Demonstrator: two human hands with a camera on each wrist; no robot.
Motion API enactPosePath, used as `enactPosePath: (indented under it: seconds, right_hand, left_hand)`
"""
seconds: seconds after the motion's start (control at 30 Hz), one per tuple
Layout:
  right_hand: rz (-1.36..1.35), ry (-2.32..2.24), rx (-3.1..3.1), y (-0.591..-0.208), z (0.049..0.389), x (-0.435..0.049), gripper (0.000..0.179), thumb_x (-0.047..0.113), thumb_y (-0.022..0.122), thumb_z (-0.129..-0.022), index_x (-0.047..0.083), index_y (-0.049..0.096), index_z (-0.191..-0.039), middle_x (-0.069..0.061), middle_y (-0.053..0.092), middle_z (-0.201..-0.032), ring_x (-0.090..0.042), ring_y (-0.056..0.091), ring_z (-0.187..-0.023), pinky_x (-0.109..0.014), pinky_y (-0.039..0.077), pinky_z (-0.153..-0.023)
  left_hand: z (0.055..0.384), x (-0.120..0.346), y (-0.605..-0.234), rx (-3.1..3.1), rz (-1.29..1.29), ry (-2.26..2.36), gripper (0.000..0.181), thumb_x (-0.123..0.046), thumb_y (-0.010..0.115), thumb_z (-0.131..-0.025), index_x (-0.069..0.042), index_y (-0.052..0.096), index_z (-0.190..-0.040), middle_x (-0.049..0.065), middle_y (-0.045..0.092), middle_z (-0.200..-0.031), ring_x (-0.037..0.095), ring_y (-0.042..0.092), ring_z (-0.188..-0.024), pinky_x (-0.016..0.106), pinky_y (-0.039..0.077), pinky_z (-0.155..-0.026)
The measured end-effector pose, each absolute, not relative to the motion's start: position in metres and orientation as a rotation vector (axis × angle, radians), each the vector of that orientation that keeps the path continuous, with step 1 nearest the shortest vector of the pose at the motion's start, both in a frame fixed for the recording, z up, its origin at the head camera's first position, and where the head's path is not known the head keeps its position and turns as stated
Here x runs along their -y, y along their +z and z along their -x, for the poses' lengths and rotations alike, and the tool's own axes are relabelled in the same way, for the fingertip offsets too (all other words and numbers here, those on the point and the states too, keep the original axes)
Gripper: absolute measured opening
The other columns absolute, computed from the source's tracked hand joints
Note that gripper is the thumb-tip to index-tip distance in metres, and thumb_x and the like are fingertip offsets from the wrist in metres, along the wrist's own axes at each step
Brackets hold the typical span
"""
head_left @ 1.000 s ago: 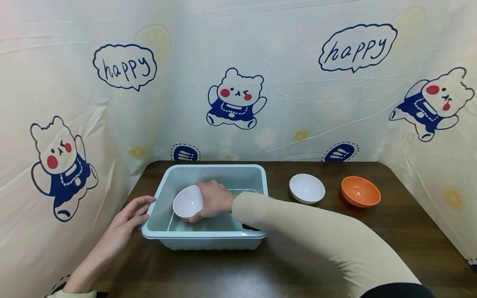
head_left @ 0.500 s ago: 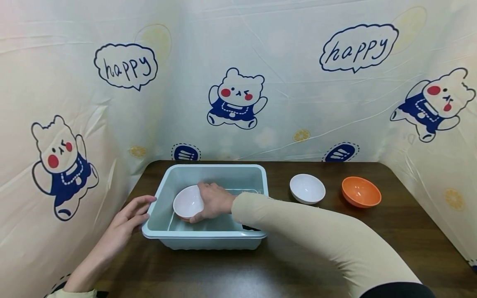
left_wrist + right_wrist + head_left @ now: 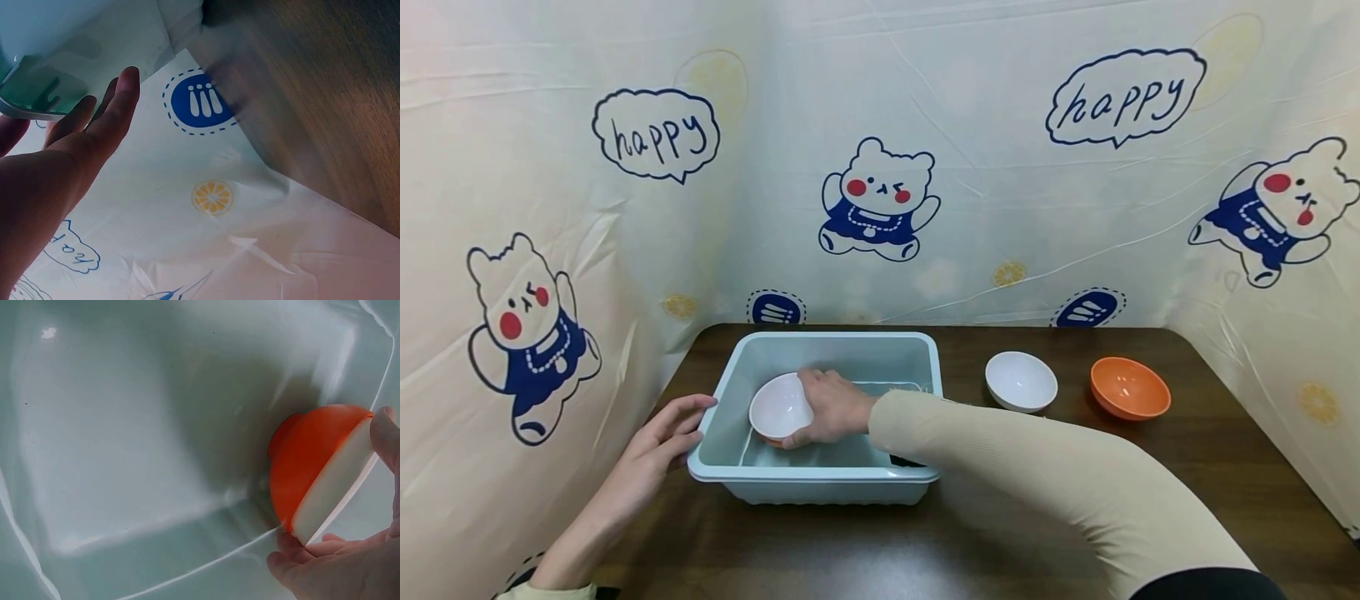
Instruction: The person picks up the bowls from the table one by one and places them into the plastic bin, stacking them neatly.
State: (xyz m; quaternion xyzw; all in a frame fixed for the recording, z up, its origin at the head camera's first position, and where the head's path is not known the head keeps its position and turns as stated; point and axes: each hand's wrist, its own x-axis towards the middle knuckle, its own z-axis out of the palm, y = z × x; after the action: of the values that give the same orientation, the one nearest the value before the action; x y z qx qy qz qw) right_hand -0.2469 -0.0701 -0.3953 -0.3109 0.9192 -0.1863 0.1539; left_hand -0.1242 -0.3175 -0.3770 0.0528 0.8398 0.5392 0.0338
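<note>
In the head view my right hand point(image 3: 835, 406) reaches into a pale blue plastic basin point(image 3: 812, 473). It grips a white bowl point(image 3: 777, 408) nested inside an orange bowl point(image 3: 315, 459), thumb on one side of the rims and fingers on the other. The right wrist view has this pair at the right, tilted, close over the basin floor. My left hand point(image 3: 655, 442) rests against the basin's left rim. Its fingers are fairly straight in the left wrist view, touching the basin's outside near a corner.
Right of the basin, a second white bowl point(image 3: 1021, 382) and a second orange bowl point(image 3: 1130, 388) stand upright on the dark wooden table point(image 3: 1000, 533). Behind and at both sides hangs a pale printed cloth point(image 3: 970, 100). My right sleeve point(image 3: 1030, 458) crosses the basin's right rim.
</note>
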Motion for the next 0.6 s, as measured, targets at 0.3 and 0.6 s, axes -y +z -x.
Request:
enactPosePath:
  seconds: [0.3,0.6]
  right_hand:
    - [0.866,-0.55,-2.6,-0.3926,0.2453,0.0681,0.095,0.055,0.085,-0.085,0.013,0.036,-0.154,-0.003,0.053,-0.137,-0.019,0.051,-0.118,-0.032,0.047,-0.102]
    - [0.81,-0.646,-2.596,-0.3925,0.2462,0.0676,0.098,0.052,0.094,-0.076,0.015,0.04,-0.148,-0.005,0.061,-0.124,-0.018,0.06,-0.106,-0.031,0.052,-0.094]
  left_hand:
    - [0.1239,0.3165,-0.3766,-2.581,-0.155,1.66,0.042,-0.011,0.039,-0.113,-0.001,0.037,-0.154,0.031,0.036,-0.162,0.039,0.047,-0.139,0.026,0.054,-0.089]
    - [0.1229,0.3173,-0.3797,-2.587,-0.194,1.689,0.041,-0.01,0.04,-0.113,0.001,0.038,-0.152,0.033,0.04,-0.159,-0.003,0.053,-0.124,0.026,0.054,-0.088]
